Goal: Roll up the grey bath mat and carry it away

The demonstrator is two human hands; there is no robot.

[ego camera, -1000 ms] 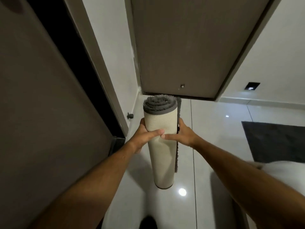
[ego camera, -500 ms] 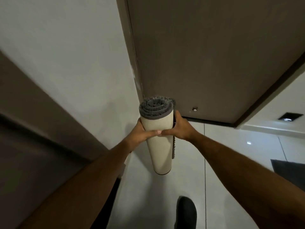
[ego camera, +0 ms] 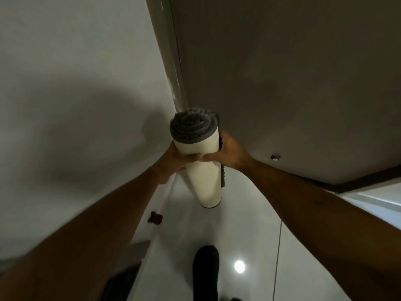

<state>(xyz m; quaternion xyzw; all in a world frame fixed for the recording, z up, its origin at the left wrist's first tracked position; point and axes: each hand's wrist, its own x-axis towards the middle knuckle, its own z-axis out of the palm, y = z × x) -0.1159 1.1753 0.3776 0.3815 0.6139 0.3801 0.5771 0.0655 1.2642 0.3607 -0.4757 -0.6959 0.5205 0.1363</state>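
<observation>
The mat (ego camera: 200, 168) sits dead centre of the frame, rolled into a tight tube and held upright in the air above the floor (ego camera: 245, 227), pale backing outward, grey pile spiralling at the top end. We've got both hands on its upper part: left hand (ego camera: 173, 159) wrapped round from the left, right hand (ego camera: 227, 154) from the right, fingertips meeting across the front. A loose grey edge hangs down the right side of the roll, so the wrap could slacken. We judge it light and soft, and the smooth backing may slide in the palms; a grip nearer the middle, pinning that edge, looks safer. A door (ego camera: 282, 83) fills the upper right, a wall (ego camera: 76, 83) the left. A dark foot (ego camera: 205, 272) shows at the bottom. Rolling looks done; carrying is what's left.
</observation>
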